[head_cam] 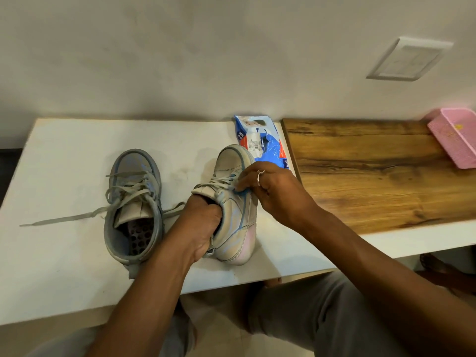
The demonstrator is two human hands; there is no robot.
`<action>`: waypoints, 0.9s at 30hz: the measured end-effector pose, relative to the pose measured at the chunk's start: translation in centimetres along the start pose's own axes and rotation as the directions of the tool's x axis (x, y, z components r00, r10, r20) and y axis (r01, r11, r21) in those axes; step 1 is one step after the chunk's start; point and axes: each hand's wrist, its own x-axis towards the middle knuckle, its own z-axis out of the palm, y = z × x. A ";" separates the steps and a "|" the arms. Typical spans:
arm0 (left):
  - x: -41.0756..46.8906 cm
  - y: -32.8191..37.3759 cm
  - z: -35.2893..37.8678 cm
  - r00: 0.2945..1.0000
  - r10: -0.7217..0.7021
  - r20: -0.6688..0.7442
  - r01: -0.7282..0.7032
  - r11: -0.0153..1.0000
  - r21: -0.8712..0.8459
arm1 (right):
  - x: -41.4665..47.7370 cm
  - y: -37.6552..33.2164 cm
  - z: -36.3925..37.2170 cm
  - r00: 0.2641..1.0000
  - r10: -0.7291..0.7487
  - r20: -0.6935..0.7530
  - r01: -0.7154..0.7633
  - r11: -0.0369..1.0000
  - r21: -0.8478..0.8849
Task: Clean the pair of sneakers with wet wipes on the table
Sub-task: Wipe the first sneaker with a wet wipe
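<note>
Wiping in progress; one shoe of the pair in hand.

Item: held sneaker (231,210). Pale grey with blue trim, toe pointing away from the person. It sits on the white table (64,266), tipped so its outer side faces up.

Item: left hand (203,228). Fingers are tucked into the shoe's opening and clamped on the collar, bracing it. Judgement: keep this grip firm so that pressure from the rubbing does not roll the shoe.

Item: right hand (270,186). Fingers are curled down beside the laces, pinching a small pale scrap that looks like a wet wipe (239,189); most of it is hidden under the fingertips. Judgement: short strokes along the stitched seams and under the lace rows should lift the most dirt. Refold to a fresh face once the wipe greys.

Item: pink patch (247,243) on the sole edge at the heel. Whether it is a stain or the shoe's colouring cannot be told. Judgement: it is worth a pass.

Item: second sneaker (132,202). Upright on the table to the left, just beside the held one, laces undone, one loose lace (59,220) trailing leftward. Judgement: its turn comes next.

Item: wipes pack (260,140). Blue, lying behind the held shoe's toe, within reach.

Also present: wooden board (373,176) and pink basket (456,140), both well to the right.
</note>
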 end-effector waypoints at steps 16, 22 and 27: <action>0.7 -0.6 0.1 0.992 0.006 -0.125 0.002 0.998 0.063 | -0.8 -2.8 -0.4 0.990 0.117 0.079 -0.132 0.967 0.220; 0.4 -0.5 -0.2 0.997 -0.035 -0.066 0.038 0.998 0.053 | 0.7 -1.5 -0.3 0.987 0.154 0.044 -0.159 0.978 0.138; 0.6 -0.7 -0.6 0.997 -0.036 -0.074 0.036 0.999 0.007 | -0.4 -3.2 -0.5 0.965 0.214 0.149 -0.256 0.889 0.379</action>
